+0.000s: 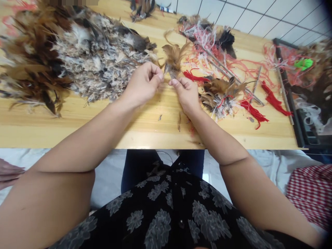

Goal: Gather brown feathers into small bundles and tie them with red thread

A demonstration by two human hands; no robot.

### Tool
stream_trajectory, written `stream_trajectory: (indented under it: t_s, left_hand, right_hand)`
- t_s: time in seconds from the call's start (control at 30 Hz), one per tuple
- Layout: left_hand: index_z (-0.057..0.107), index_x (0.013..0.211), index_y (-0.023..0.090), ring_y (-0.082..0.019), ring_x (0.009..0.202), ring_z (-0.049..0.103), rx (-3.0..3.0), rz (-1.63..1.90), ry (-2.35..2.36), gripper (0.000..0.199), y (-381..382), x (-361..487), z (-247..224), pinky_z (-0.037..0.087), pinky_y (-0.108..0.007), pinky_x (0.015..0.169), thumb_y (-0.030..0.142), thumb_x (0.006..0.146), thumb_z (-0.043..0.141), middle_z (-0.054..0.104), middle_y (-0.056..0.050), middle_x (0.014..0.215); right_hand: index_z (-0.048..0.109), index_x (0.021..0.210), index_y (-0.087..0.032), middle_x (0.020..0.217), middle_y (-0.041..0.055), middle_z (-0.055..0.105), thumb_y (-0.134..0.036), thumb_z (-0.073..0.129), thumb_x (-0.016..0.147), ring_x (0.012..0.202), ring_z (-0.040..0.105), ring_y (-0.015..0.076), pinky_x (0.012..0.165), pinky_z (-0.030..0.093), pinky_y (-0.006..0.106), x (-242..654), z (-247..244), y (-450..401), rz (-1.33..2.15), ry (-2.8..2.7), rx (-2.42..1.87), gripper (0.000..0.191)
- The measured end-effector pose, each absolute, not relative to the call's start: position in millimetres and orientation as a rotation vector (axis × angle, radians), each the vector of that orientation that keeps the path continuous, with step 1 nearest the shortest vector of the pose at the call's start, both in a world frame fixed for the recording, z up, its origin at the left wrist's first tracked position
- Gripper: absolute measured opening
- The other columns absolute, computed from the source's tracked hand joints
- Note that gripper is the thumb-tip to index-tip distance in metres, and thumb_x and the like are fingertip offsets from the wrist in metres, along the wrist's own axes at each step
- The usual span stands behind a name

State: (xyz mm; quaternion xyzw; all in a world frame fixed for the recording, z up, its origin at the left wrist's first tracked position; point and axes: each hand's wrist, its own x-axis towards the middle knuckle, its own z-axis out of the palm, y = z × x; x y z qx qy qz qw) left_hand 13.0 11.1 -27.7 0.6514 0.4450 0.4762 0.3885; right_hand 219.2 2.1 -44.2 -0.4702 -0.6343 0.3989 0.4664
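Feather tuft (174, 58) betw. hands: L hand (142, 83) pinched, R hand (185, 92) curled at base, grip unclear. Prob. v. light, soft; hold by base.

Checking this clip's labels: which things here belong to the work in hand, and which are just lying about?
In the work: left hand, right hand, small brown feather tuft at their fingertips.
Lying about: large feather heap, red tassels, string-wrapped rods, wooden table.
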Motion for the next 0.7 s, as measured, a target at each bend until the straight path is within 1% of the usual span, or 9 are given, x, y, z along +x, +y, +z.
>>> stream_trajectory:
  t_s: [0.07,0.13,0.23,0.33,0.4,0.47,0.53,0.63,0.7]
  left_hand:
    - [0.062,0.096,0.029,-0.025,0.070,0.065,1.625,1.234,1.098,0.046,11,22,-30,0.057,-0.044,0.069,0.062,0.104,0.093,0.068,-0.003,0.082]
    - [0.062,0.098,0.028,-0.025,0.074,0.068,1.643,1.236,1.076,0.040,10,27,-30,0.058,-0.044,0.073,0.052,0.104,0.093,0.070,-0.004,0.086]
    - [0.061,0.091,0.028,-0.027,0.081,0.067,1.711,1.226,1.080,0.035,7,27,-26,0.057,-0.046,0.080,0.042,0.101,0.092,0.069,-0.005,0.088]
    - [0.060,0.084,0.028,-0.027,0.081,0.066,1.724,1.231,1.077,0.037,4,20,-20,0.056,-0.046,0.082,0.042,0.094,0.093,0.069,-0.004,0.086]
    - [0.060,0.083,0.028,-0.028,0.086,0.069,1.702,1.213,1.072,0.039,2,16,-16,0.059,-0.046,0.084,0.044,0.091,0.095,0.071,-0.003,0.087]
    - [0.061,0.085,0.028,-0.030,0.093,0.074,1.681,1.200,1.081,0.038,-1,13,-12,0.062,-0.047,0.088,0.047,0.092,0.094,0.073,-0.002,0.089]
    - [0.064,0.087,0.028,-0.030,0.096,0.075,1.694,1.193,1.109,0.034,-4,12,-7,0.062,-0.048,0.089,0.046,0.094,0.092,0.075,-0.002,0.091]
    - [0.063,0.085,0.028,-0.028,0.088,0.070,1.774,1.203,1.170,0.031,-8,16,-2,0.058,-0.046,0.085,0.039,0.093,0.091,0.073,-0.004,0.087]
    - [0.059,0.083,0.028,-0.026,0.081,0.065,1.800,1.235,1.190,0.033,-8,20,-1,0.054,-0.044,0.079,0.037,0.091,0.090,0.072,-0.004,0.083]
  right_hand:
    - [0.082,0.095,-0.025,0.098,0.0032,0.079,-0.087,0.077,0.103,0.106,0.074,0.0220,0.109,0.065,0.042,218,-43,-1,0.989,-1.576,-1.146,0.063]
    - [0.082,0.093,-0.024,0.098,0.0035,0.079,-0.082,0.080,0.104,0.107,0.074,0.0224,0.113,0.064,0.043,217,-43,-2,0.966,-1.601,-1.142,0.059]
    - [0.084,0.092,-0.025,0.093,0.0027,0.077,-0.077,0.085,0.103,0.105,0.074,0.0224,0.116,0.063,0.044,214,-46,-1,0.926,-1.615,-1.161,0.053]
    - [0.085,0.095,-0.027,0.097,0.0023,0.080,-0.075,0.088,0.100,0.107,0.075,0.0222,0.115,0.065,0.042,210,-49,3,0.960,-1.589,-1.134,0.049]
    - [0.086,0.097,-0.027,0.104,0.0029,0.084,-0.076,0.088,0.100,0.111,0.077,0.0222,0.114,0.066,0.041,208,-52,6,1.008,-1.582,-1.074,0.049]
    - [0.087,0.098,-0.027,0.106,0.0035,0.085,-0.078,0.086,0.101,0.111,0.078,0.0223,0.112,0.066,0.041,207,-54,9,1.017,-1.582,-1.041,0.051]
    - [0.087,0.100,-0.027,0.104,0.0034,0.084,-0.079,0.083,0.103,0.109,0.077,0.0223,0.110,0.066,0.042,208,-56,9,0.994,-1.584,-1.042,0.052]
    - [0.087,0.103,-0.028,0.103,0.0031,0.083,-0.078,0.082,0.104,0.108,0.077,0.0221,0.113,0.066,0.043,210,-55,8,0.978,-1.595,-1.071,0.051]
    - [0.086,0.102,-0.026,0.103,0.0030,0.082,-0.077,0.082,0.105,0.109,0.077,0.0223,0.117,0.065,0.044,212,-53,5,0.974,-1.605,-1.103,0.051]
